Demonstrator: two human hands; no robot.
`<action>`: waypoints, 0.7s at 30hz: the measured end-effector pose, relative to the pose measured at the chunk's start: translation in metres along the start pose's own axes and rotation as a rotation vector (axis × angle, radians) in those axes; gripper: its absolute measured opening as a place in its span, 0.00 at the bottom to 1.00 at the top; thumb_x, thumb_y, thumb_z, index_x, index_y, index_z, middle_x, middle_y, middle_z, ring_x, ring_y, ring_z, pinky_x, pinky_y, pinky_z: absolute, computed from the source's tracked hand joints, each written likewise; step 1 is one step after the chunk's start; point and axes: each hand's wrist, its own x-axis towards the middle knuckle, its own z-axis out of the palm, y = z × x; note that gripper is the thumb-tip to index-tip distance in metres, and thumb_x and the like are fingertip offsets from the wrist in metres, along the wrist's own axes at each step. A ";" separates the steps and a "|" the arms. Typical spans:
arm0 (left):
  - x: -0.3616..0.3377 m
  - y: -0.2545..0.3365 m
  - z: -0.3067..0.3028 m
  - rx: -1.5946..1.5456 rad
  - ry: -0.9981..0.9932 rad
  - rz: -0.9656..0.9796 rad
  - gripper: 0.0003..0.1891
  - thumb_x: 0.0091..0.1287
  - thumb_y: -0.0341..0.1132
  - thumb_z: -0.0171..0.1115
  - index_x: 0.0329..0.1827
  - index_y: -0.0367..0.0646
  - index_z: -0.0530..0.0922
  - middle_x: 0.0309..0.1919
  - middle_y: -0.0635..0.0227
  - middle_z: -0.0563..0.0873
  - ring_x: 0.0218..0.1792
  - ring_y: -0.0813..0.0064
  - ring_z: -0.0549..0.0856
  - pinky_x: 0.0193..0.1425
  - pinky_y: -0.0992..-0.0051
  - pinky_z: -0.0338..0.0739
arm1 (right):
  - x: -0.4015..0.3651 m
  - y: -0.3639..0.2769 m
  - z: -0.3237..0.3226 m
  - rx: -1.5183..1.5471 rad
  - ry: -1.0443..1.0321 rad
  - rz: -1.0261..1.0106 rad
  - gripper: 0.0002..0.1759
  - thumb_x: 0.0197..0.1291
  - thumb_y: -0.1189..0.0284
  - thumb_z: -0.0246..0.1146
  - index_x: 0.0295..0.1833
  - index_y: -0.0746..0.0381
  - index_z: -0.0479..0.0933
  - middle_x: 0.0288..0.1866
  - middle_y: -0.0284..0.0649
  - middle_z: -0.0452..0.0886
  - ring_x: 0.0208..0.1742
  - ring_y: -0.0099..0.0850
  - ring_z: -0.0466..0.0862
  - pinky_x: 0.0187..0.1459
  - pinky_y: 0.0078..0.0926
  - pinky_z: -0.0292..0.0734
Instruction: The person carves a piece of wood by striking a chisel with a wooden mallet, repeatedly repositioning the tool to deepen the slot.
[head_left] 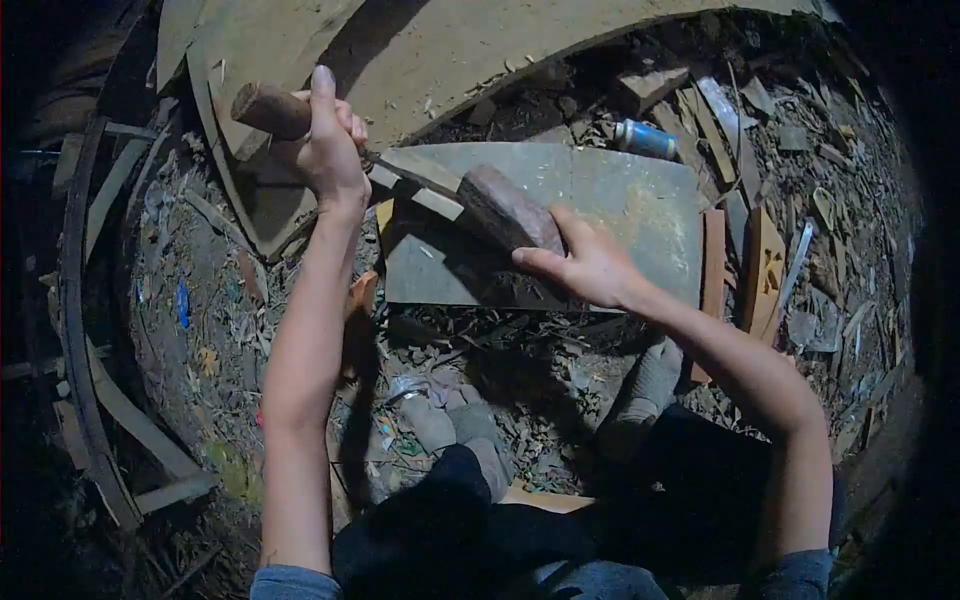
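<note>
My left hand is wrapped round the thick wooden handle of a tool, thumb pointing up along it. From the fist a narrow dark shank runs right toward a flat grey board. My right hand grips the near end of a dark brown oblong block, fingers on the far side and thumb on the near side. The block hangs over the board, its far end close to the tool's line. A small pale wood strip lies on the board between block and left hand.
A large curved wooden slab lies at the back. Behind the board rests a blue can. Wood offcuts and chips litter the ground at right. A curved wooden frame stands at left. My gloved-looking grey footwear is below the board.
</note>
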 end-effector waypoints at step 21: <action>-0.023 -0.037 0.012 0.702 -0.093 0.494 0.16 0.62 0.46 0.68 0.31 0.41 0.78 0.27 0.58 0.82 0.31 0.55 0.82 0.36 0.57 0.71 | -0.007 -0.139 -0.099 0.356 0.465 -0.646 0.33 0.56 0.50 0.66 0.55 0.66 0.70 0.32 0.49 0.84 0.32 0.43 0.86 0.34 0.44 0.78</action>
